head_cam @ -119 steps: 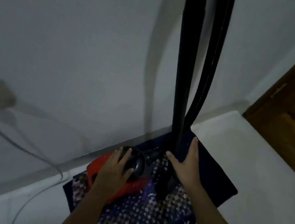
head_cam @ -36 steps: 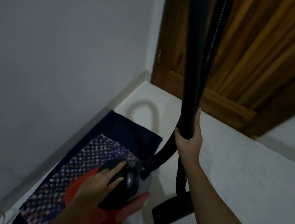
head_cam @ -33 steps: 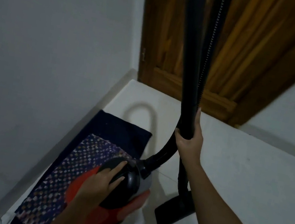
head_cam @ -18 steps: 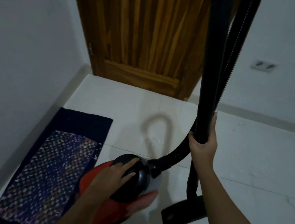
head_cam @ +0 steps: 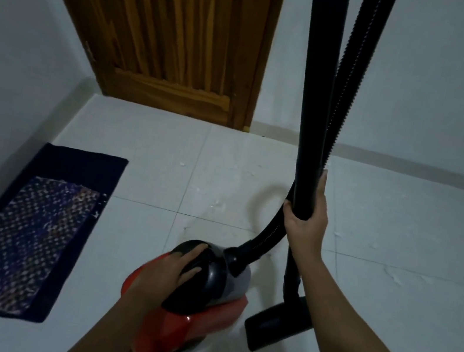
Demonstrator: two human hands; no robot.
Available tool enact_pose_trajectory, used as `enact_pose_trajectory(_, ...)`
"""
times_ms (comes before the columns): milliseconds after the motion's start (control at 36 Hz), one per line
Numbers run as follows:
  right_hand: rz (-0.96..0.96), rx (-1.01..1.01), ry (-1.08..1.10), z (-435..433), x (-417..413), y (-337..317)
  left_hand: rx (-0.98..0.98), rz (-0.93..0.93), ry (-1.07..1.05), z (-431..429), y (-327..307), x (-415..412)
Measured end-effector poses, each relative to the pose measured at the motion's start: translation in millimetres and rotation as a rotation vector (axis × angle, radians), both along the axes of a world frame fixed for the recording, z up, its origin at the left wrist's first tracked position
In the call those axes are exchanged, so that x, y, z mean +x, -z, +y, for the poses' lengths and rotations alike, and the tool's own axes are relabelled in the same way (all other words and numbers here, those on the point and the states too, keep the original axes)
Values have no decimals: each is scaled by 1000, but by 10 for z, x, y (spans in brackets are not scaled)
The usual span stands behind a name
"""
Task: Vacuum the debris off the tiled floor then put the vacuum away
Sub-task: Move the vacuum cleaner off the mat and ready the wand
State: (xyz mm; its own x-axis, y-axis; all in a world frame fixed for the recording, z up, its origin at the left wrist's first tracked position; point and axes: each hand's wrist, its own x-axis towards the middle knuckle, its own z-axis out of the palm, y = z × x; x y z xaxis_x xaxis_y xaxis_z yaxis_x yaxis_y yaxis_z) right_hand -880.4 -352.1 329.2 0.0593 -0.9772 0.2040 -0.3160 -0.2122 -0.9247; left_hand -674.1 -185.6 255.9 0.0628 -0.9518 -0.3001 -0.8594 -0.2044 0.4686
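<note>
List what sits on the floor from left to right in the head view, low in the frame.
Patterned mat → red vacuum body with the left hand on top → black floor nozzle → right hand gripping the wand above it.

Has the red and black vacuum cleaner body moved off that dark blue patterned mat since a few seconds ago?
Yes. The red and black vacuum cleaner body sat on the dark blue patterned mat earlier; now it is to the mat's right, over the white tiled floor.

Red-black canister vacuum (head_cam: 202, 301) on white tiled floor (head_cam: 164, 164), black wand (head_cam: 316, 97) upright
</note>
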Motion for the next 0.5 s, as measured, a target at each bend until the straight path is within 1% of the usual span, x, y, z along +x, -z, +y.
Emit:
enact_pose_trajectory(195, 35, -29, 40, -111, -481, 393, 7, 51, 22, -142, 439, -477)
enact_pose_trajectory(389, 62, -49, 34, -175, -748, 1047, -31, 21, 38, -287, 1059, -655)
enact_pose_trajectory(500, 73, -65, 24, -193, -811, 1538, -37, -44, 40, -365, 1543, -673)
